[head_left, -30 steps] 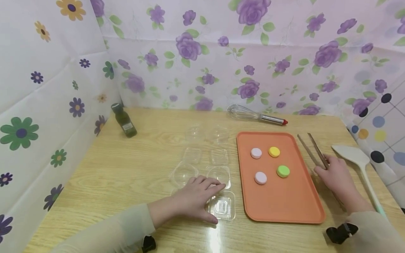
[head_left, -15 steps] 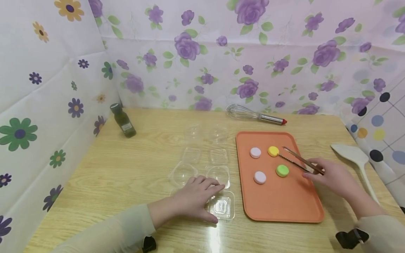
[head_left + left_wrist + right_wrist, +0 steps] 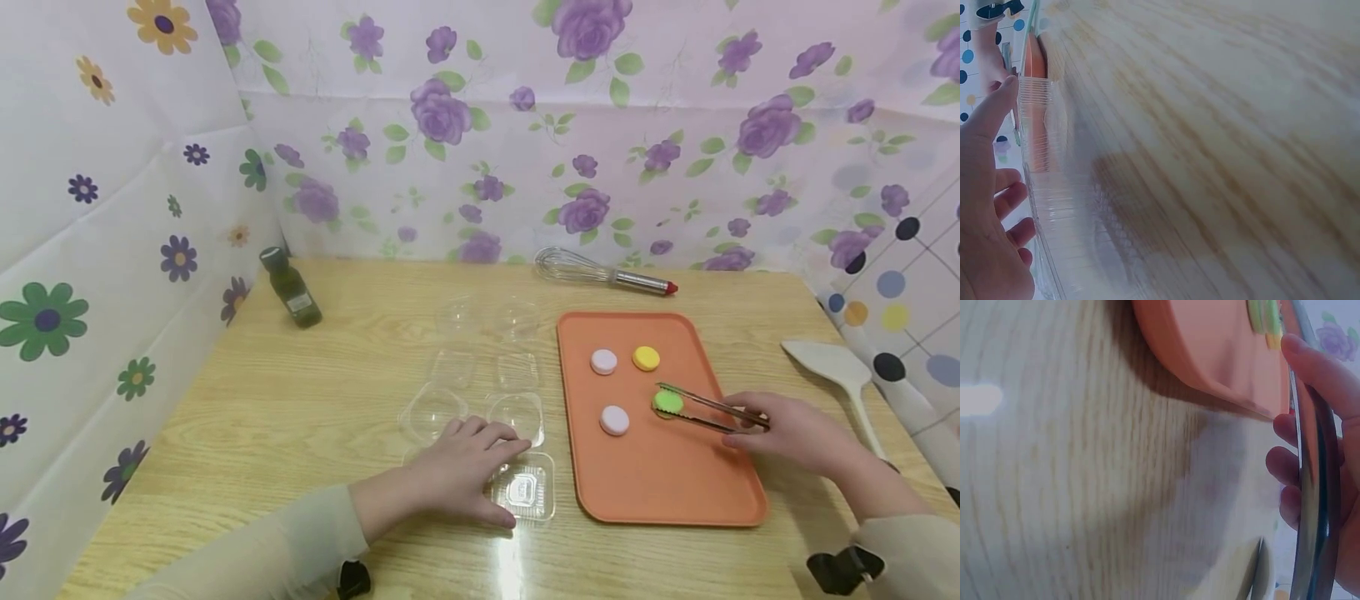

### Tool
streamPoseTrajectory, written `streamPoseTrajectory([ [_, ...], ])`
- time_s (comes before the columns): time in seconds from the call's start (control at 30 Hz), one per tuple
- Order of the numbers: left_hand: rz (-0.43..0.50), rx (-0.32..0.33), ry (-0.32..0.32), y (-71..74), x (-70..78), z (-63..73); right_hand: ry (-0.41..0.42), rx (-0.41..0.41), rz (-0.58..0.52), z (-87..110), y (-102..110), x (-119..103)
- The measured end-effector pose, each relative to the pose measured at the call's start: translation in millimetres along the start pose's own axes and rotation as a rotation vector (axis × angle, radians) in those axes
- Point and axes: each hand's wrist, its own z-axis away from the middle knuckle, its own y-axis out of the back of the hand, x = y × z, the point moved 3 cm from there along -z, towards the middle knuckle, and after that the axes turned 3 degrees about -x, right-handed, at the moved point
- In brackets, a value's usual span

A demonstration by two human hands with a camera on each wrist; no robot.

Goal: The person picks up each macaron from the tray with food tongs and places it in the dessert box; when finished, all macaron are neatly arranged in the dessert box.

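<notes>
My right hand point(image 3: 795, 432) grips metal tongs point(image 3: 1316, 506) over the orange tray point(image 3: 667, 487). The tips of the tongs lie on either side of a green macaron point(image 3: 668, 403). A yellow macaron point(image 3: 646, 358) and two pale pink macarons point(image 3: 615, 420) sit on the same tray. Left of the tray, my left hand point(image 3: 459, 468) rests with spread, relaxed fingers on clear plastic containers point(image 3: 525, 490), hiding part of them. In the left wrist view, the fingers lie along the container's ribbed edge point(image 3: 1038, 187).
Behind the tray lies a whisk point(image 3: 600, 271) with a red-tipped handle. A pale spatula point(image 3: 836, 367) lies at the right, beyond the right hand. One dark green bottle point(image 3: 292, 289) is at the back left. Flower-printed sheets point(image 3: 487, 150) line the back and left.
My right hand has brought the tongs from the table right of the tray to over it. Their tips swung from near the yellow macaron to around the green one. The left hand stays.
</notes>
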Motion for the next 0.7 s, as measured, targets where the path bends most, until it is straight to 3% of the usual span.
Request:
streamPoseTrajectory([
  [0.33,-0.002,0.001,0.002,2.1,1.1,1.5,0.015,-0.009,0.051,-2.5,-4.7,5.7],
  [0.7,-0.005,-0.002,-0.001,2.1,0.0,2.5,0.049,0.035,0.052,-3.5,-6.6,1.3],
])
